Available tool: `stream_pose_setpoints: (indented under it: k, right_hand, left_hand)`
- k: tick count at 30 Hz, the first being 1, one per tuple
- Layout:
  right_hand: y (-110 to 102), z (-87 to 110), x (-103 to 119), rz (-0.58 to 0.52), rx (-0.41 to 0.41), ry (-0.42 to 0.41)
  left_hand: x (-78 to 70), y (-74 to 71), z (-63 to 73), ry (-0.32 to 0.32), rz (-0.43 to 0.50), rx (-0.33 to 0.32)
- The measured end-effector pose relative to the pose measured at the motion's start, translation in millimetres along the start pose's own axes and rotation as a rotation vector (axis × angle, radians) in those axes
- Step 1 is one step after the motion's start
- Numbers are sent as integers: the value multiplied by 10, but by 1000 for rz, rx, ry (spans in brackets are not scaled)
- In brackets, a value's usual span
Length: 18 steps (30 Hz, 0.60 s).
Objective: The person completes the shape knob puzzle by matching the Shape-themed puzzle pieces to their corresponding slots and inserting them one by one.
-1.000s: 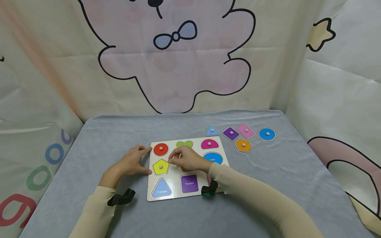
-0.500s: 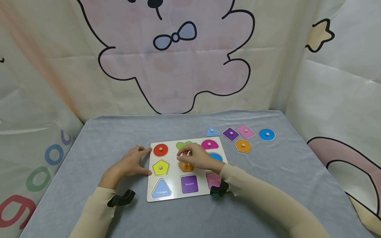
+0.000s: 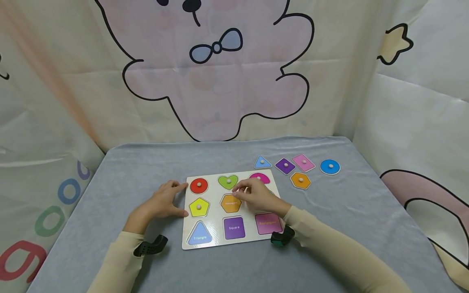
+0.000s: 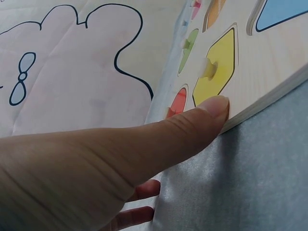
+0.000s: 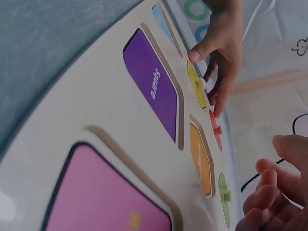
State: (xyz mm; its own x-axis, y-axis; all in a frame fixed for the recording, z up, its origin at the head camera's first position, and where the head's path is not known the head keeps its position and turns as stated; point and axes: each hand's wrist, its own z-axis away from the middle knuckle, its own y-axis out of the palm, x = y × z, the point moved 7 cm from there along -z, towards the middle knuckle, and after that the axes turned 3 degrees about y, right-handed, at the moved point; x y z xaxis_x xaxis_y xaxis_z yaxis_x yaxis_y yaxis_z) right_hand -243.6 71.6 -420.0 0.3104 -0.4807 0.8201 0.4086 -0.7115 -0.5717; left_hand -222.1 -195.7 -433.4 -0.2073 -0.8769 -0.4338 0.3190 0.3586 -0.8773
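A white wooden knob puzzle board lies on the grey cloth. Set in it are a red circle, a yellow pentagon, a green heart and a magenta semicircle piece. At the board's left edge is my left hand; its straight thumb presses the rim near the pentagon. My right hand hovers over the board, right of the bare hexagon recess, fingers loosely bent and holding nothing. It mostly hides the oval recess.
Beyond the board's far right corner lie loose knobbed pieces: a blue triangle, a purple square, a pink rectangle, an orange hexagon and a blue oval. Square, triangle and rectangle recesses show printed names.
My right hand has moved rightward from beside the yellow pentagon, past the hexagon recess, uncovering that recess and the green heart. My left hand has stayed at the board's edge.
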Motion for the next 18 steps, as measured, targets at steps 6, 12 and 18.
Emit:
stream_pose_setpoints:
  k: [6, 12, 18]
  right_hand:
    - [-146, 48, -94, 22, -30, 17]
    - [-280, 91, -204, 2, -75, -4]
    - [-369, 135, -333, -44, -60, 35]
  left_hand:
    - [0, 2, 9, 7, -4, -4]
    - [-3, 11, 8, 17, -7, -7]
    - [-11, 3, 1, 18, -5, -7]
